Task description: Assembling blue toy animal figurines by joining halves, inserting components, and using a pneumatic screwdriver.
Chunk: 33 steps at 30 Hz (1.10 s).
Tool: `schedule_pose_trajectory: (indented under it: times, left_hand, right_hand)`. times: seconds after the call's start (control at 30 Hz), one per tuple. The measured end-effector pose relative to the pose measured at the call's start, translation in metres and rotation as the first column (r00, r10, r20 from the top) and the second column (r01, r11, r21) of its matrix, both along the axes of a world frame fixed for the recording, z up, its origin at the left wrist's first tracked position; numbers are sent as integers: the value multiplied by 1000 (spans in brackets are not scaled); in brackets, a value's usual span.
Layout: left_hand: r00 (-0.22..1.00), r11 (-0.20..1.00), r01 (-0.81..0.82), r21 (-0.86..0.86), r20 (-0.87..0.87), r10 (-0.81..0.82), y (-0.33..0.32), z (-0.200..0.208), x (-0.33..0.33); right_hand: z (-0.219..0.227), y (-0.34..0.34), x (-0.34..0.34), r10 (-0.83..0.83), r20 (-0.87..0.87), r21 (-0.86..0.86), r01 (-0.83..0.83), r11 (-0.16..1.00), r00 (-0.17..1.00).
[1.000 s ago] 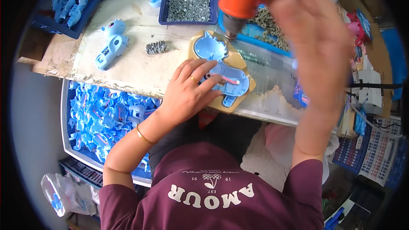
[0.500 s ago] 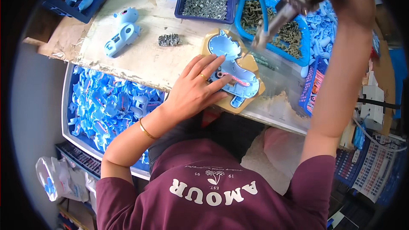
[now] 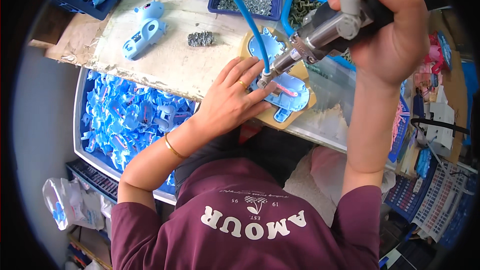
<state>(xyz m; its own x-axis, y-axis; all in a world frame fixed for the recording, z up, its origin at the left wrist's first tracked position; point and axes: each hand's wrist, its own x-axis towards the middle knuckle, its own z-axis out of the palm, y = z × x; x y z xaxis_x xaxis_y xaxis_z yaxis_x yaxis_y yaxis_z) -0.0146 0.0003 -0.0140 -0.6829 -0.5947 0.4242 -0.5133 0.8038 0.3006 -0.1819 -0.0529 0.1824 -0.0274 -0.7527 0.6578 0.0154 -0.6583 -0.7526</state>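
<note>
Two grips: right hand (image 3: 392,35) wrapped round driver (image 3: 320,32), left hand (image 3: 231,96) spread across shell (image 3: 295,101); we judge shell light, stiff, best held edgewise.

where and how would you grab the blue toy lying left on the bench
Probably across the long lower body of the blue toy, coming from above and closing on its two long sides: it lies on the bench with nothing over it, and that body is elongated.

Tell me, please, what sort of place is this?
Probably a toy-assembly workshop: the right hand holds what looks like a power screwdriver at a blue toy shell in a tan fixture, and a crate holds many blue plastic parts.
</note>
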Motion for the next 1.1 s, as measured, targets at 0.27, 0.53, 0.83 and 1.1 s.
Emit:
schedule_pose_trajectory:
  times: [0.27, 0.53, 0.83, 1.1]
  left_hand:
    - [1000, 1000, -2, -4, -3, 2, 0, -1, -1]
    - [969, 986, 74, 153, -245, -34, -15, 12, 9]
    - [987, 954, 106, 279, 83, -134, -56, 45, -7]
    - [985, 985, 7, 172, 168, -36, -43, 35, -13]
  right_hand:
    - [4, -1, 0, -90, -28, -45, 88, 995, 996]
    - [14, -3, -58, -140, -47, -91, 136, 987, 989]
    - [6, 17, 3, -201, -70, -75, 196, 978, 977]
    - [-3, 22, 8, -197, -91, -22, 195, 980, 976]
